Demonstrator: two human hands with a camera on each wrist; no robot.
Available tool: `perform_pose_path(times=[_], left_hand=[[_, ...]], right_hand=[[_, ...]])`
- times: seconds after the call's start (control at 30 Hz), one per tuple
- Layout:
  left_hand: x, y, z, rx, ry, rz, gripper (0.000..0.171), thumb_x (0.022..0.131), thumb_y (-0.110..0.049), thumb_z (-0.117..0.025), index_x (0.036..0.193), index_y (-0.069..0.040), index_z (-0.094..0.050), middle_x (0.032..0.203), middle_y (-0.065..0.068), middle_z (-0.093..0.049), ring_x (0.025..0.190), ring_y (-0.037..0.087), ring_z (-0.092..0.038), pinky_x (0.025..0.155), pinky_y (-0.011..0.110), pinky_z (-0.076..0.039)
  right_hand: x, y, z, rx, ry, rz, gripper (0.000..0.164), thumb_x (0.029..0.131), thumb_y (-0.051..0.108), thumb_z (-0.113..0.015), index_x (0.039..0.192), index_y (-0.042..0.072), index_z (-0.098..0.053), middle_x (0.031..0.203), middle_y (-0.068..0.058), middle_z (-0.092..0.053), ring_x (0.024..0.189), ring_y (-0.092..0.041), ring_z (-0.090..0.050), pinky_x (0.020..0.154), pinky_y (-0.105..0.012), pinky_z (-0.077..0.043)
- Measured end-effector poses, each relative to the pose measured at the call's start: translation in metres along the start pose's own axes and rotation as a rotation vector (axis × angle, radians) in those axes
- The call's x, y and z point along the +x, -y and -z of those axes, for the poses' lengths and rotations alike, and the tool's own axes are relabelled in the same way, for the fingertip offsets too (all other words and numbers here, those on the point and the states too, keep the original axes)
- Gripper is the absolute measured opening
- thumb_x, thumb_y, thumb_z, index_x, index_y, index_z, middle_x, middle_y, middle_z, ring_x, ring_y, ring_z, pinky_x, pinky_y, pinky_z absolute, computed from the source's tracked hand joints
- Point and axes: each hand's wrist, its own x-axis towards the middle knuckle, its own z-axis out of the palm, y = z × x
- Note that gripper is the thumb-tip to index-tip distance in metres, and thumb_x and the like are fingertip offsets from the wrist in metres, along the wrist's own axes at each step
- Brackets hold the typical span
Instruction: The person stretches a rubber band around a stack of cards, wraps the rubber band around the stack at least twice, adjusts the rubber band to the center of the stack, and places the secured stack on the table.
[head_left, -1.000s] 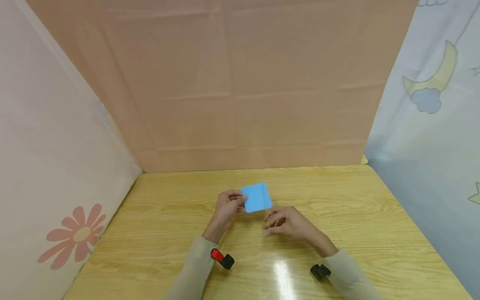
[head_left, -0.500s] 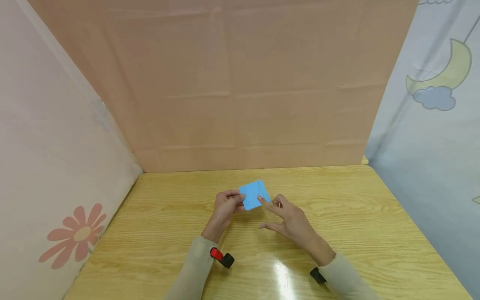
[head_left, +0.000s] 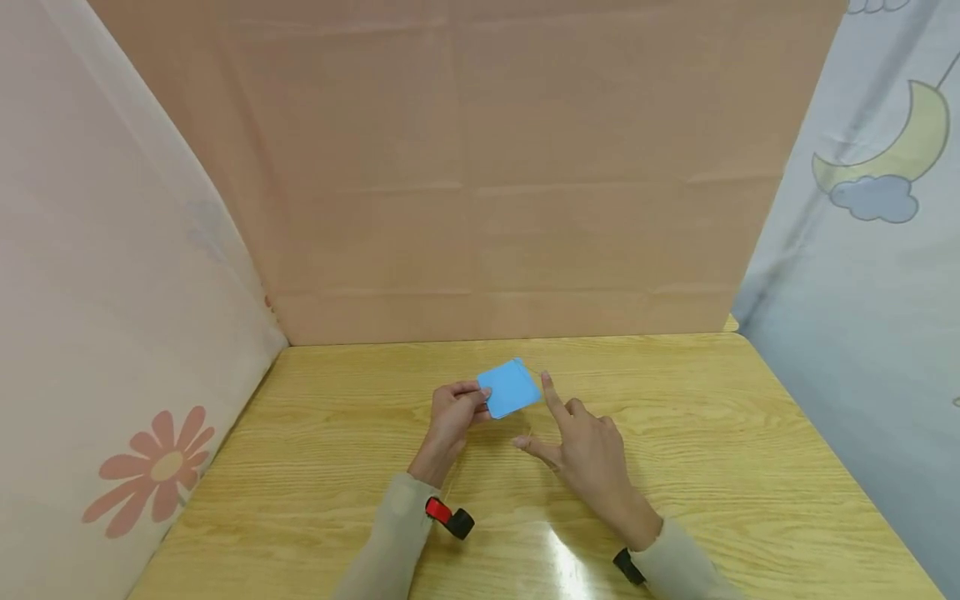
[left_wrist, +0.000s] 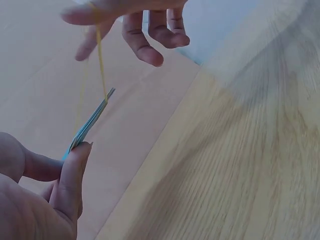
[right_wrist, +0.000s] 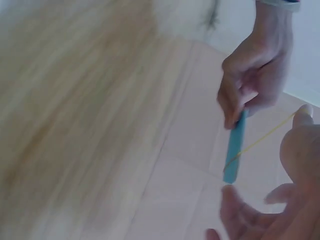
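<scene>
My left hand (head_left: 452, 415) pinches a thin stack of square blue cards (head_left: 510, 389) by its left edge, thumb on top. Seen edge-on in the left wrist view, the stack (left_wrist: 92, 122) shows several layers. A thin yellow rubber band (left_wrist: 101, 60) loops over the stack's far end and stretches up to my right hand (head_left: 594, 454). The right thumb and index finger are spread wide and straight, holding the band taut from inside. In the right wrist view the band (right_wrist: 265, 136) runs from the stack to a fingertip.
Under both hands lies a wood-grain table (head_left: 337, 467). A pinkish-tan cloth (head_left: 465, 208) hangs along its back edge. Pale printed cloths stand at the sides, with a flower (head_left: 157, 471) on the left and a moon (head_left: 892, 142) on the right. Black-strapped cameras sit at both wrists.
My right hand has gone from loosely bent fingers below the cards to a wide thumb-and-index spread beside them. The band across the cards has shifted toward their upper right corner. The stack has tilted slightly.
</scene>
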Motion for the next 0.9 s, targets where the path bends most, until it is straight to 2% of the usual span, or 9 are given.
perform_pose_path(times=[0.17, 0.3, 0.4, 0.5, 0.6, 0.7, 0.8, 0.9], left_hand=[[0.000, 0.002, -0.001, -0.005, -0.020, -0.009, 0.026, 0.099, -0.001, -0.068, 0.120, 0.012, -0.063, 0.082, 0.007, -0.069, 0.065, 0.010, -0.069, 0.066, 0.024, -0.065], [-0.001, 0.003, -0.002, 0.000, -0.028, -0.024, 0.026, 0.099, -0.001, -0.068, 0.120, 0.012, -0.063, 0.081, 0.006, -0.068, 0.064, 0.010, -0.068, 0.067, 0.027, -0.066], [-0.001, 0.003, -0.004, 0.003, -0.040, -0.030, 0.023, 0.099, -0.001, -0.068, 0.118, 0.011, -0.064, 0.081, 0.006, -0.068, 0.062, 0.010, -0.068, 0.067, 0.028, -0.066], [0.000, 0.004, -0.005, -0.002, -0.049, -0.024, 0.021, 0.099, 0.000, -0.069, 0.116, 0.011, -0.065, 0.083, 0.005, -0.068, 0.062, 0.010, -0.067, 0.067, 0.028, -0.066], [0.001, 0.006, -0.006, -0.004, -0.052, -0.018, 0.021, 0.098, -0.001, -0.069, 0.116, 0.010, -0.065, 0.083, 0.005, -0.068, 0.063, 0.011, -0.067, 0.065, 0.027, -0.065], [0.003, 0.007, -0.005, 0.001, -0.058, -0.022, 0.020, 0.098, -0.001, -0.070, 0.115, 0.010, -0.065, 0.083, 0.006, -0.069, 0.063, 0.011, -0.067, 0.066, 0.028, -0.065], [0.005, 0.009, -0.005, 0.006, -0.062, -0.019, 0.018, 0.098, 0.000, -0.070, 0.113, 0.009, -0.066, 0.083, 0.006, -0.069, 0.063, 0.012, -0.068, 0.066, 0.030, -0.066], [0.005, 0.010, -0.004, 0.007, -0.063, -0.012, 0.017, 0.098, 0.000, -0.070, 0.113, 0.008, -0.066, 0.083, 0.006, -0.069, 0.064, 0.012, -0.068, 0.067, 0.031, -0.066]], right_hand=[[0.001, 0.010, 0.007, 0.203, 0.264, -0.244, 0.102, 0.090, 0.072, -0.066, 0.167, 0.014, -0.031, 0.089, -0.004, -0.068, 0.047, -0.004, -0.033, 0.045, -0.018, -0.032], [0.004, 0.013, 0.010, 0.312, 0.382, -0.384, 0.106, 0.092, 0.066, -0.070, 0.169, 0.012, -0.022, 0.096, -0.005, -0.068, 0.051, -0.009, -0.042, 0.044, -0.021, -0.037], [0.005, 0.013, 0.012, 0.459, 0.432, -0.465, 0.103, 0.096, 0.063, -0.068, 0.169, 0.009, -0.019, 0.097, -0.005, -0.069, 0.056, -0.012, -0.052, 0.047, -0.024, -0.043], [0.008, 0.012, 0.016, 0.694, 0.488, -0.553, 0.094, 0.103, 0.057, -0.060, 0.168, 0.005, -0.017, 0.101, -0.011, -0.071, 0.067, -0.017, -0.065, 0.052, -0.028, -0.051], [0.010, 0.007, 0.021, 0.956, 0.561, -0.652, 0.084, 0.110, 0.053, -0.048, 0.168, 0.001, -0.016, 0.104, -0.016, -0.069, 0.079, -0.023, -0.071, 0.065, -0.034, -0.061], [0.012, 0.000, 0.026, 1.178, 0.616, -0.738, 0.084, 0.111, 0.060, -0.036, 0.167, 0.000, -0.018, 0.104, -0.013, -0.065, 0.084, -0.024, -0.071, 0.080, -0.044, -0.066], [0.013, -0.005, 0.029, 1.304, 0.634, -0.801, 0.090, 0.108, 0.069, -0.030, 0.167, 0.002, -0.020, 0.103, -0.008, -0.060, 0.086, -0.021, -0.069, 0.087, -0.050, -0.066], [0.014, -0.006, 0.029, 1.325, 0.628, -0.820, 0.094, 0.105, 0.073, -0.030, 0.166, 0.002, -0.023, 0.104, -0.006, -0.059, 0.087, -0.020, -0.068, 0.087, -0.049, -0.066]])
